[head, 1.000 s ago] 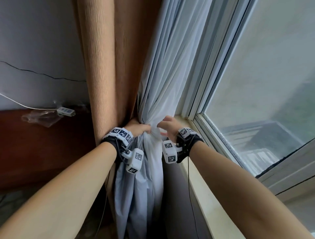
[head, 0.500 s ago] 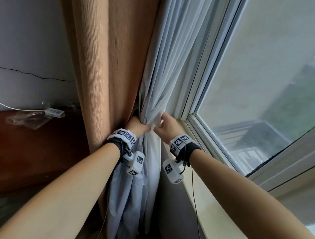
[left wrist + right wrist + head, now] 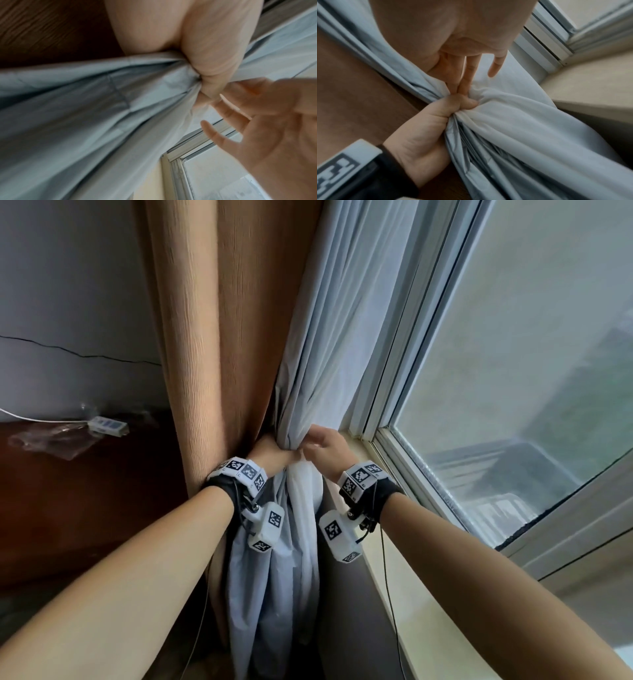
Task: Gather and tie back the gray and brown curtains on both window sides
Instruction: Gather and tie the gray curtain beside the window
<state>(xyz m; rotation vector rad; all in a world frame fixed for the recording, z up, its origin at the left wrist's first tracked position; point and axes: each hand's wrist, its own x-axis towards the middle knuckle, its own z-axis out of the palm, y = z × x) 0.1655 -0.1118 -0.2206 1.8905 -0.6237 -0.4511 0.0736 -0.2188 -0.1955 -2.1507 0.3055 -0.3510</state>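
At centre frame of the head view, the left hand [image 3: 274,451] is a closed fist clamped round the gathered neck of the gray curtain [image 3: 329,344]. The right hand [image 3: 325,448], just beside it, has straight, relaxed fingers [image 3: 465,79] whose tips touch the bunched cloth at the left thumb; it grips nothing.

Gray curtain: pleats converge from the upper centre of the frame down into the fist, then hang loose below both wrists toward the lower centre. A paler, thinner layer lies on its window side.

Brown curtain [image 3: 212,337]: hangs at upper left of centre, touching the back of the left wrist, outside the grip. No tie-back is visible.

Window frame [image 3: 387,419] and sill [image 3: 421,594]: right of the hands.

Dark wooden bench [image 3: 85,491], left edge, carrying a small white box [image 3: 108,426] and clear plastic.

Risks, as judged:
- One fist carries the whole bundle; if it loosens, folds could spill and need regathering.
- The brown curtain may be left out of the tie.
- The pale layer could slip free on the window side.
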